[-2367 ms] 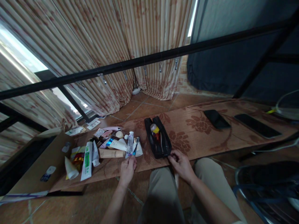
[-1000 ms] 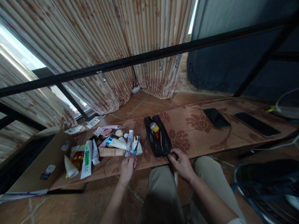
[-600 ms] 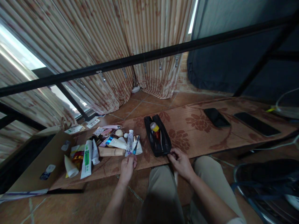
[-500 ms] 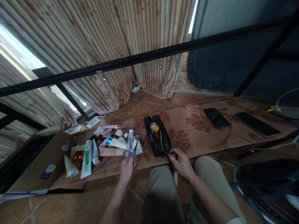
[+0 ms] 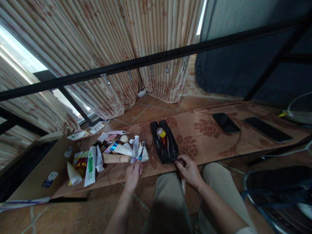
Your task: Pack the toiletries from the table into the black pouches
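Note:
My left hand [image 5: 134,172] is closed in a pinch at the front edge of the bench, on a toothbrush [image 5: 141,151] with a blue handle and dark head that points away from me. Behind the brush lie a clear-and-white tube [image 5: 136,147], a blue-and-white tube [image 5: 121,149] and a beige tube [image 5: 116,158]. An unzipped black pouch [image 5: 161,157] lies between my hands, holding a yellow-and-white capped item [image 5: 161,133] and other things I cannot make out. My right hand [image 5: 187,166] pinches the pouch's near right corner.
A cardboard box [image 5: 52,165] stands at the left end of the cloth-covered bench [image 5: 190,125]. Nearby are a white-and-green tube [image 5: 91,167] and several cosmetics. Two dark phone-like slabs, one a phone [image 5: 226,122], lie at right. A black rail [image 5: 156,58] crosses behind.

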`<state>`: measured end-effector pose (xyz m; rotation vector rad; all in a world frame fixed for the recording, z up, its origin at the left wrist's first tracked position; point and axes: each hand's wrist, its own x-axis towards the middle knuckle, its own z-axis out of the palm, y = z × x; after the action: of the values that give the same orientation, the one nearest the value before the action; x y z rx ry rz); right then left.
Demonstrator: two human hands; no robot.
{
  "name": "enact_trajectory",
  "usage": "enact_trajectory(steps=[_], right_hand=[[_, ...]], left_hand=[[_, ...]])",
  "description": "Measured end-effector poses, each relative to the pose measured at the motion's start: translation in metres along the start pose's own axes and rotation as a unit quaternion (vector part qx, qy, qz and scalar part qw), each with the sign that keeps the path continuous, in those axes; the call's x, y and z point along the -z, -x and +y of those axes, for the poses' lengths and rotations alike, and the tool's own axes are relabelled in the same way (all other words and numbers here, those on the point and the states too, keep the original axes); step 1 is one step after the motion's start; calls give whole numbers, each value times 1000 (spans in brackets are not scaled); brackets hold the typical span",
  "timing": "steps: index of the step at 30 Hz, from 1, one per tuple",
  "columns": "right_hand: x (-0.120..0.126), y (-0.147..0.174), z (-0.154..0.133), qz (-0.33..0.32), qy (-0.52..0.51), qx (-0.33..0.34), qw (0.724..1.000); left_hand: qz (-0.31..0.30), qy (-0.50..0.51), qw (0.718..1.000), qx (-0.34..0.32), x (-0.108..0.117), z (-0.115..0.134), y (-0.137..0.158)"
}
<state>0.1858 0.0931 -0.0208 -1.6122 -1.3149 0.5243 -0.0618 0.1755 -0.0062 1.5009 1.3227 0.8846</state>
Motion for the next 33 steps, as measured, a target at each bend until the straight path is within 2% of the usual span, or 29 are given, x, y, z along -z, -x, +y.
enact_trajectory(steps=[33], right_hand=[[-2,0,6,-6,12,4,1000]], left_hand=[[-15,32,999,1,-2,4,2]])
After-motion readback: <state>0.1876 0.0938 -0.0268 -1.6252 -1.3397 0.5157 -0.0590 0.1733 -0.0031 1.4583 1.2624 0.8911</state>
